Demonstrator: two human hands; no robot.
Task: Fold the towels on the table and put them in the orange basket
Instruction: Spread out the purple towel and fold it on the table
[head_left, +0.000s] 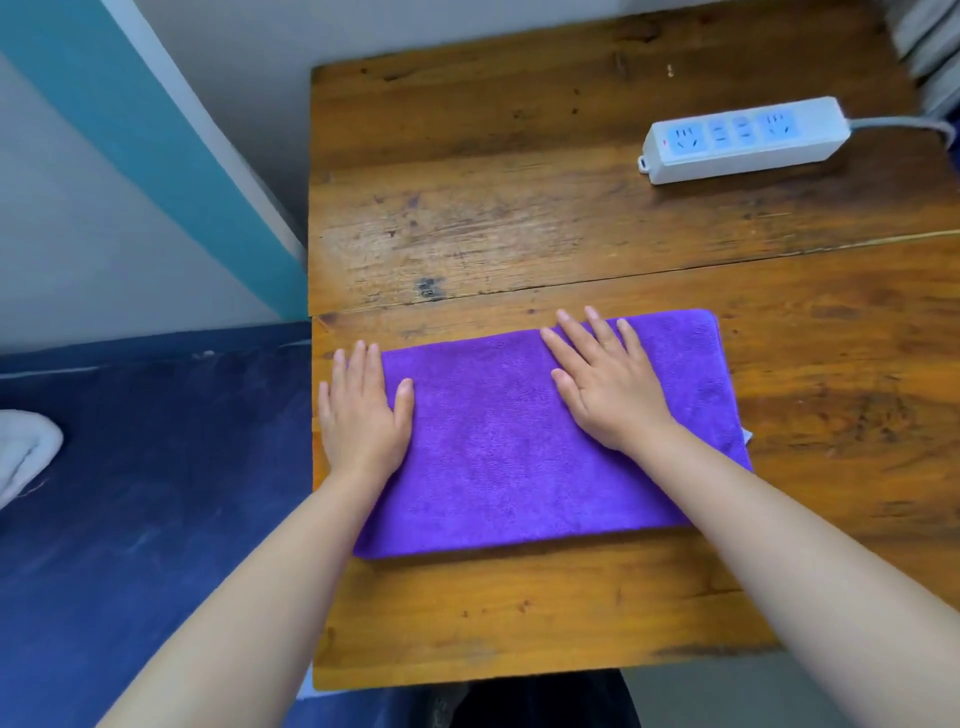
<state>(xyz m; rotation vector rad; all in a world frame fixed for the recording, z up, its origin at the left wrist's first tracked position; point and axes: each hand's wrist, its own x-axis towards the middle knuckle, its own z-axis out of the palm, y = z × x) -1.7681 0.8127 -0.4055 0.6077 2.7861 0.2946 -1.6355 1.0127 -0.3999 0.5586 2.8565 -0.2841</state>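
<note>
Table (519, 208): towel (493, 441) under hands.

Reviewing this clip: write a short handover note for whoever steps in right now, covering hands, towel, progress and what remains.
Left hand: flat, fingers straight, pressing the left end of the folded purple microfibre towel, partly on the wooden table.
Right hand: flat on the towel's upper middle.
Towel: lies as a long rectangle near the table's front edge, apparently folded at least once.
Left: finish folding, then put it in the orange basket, which is not in view.
A white power strip sits at the far right.
</note>
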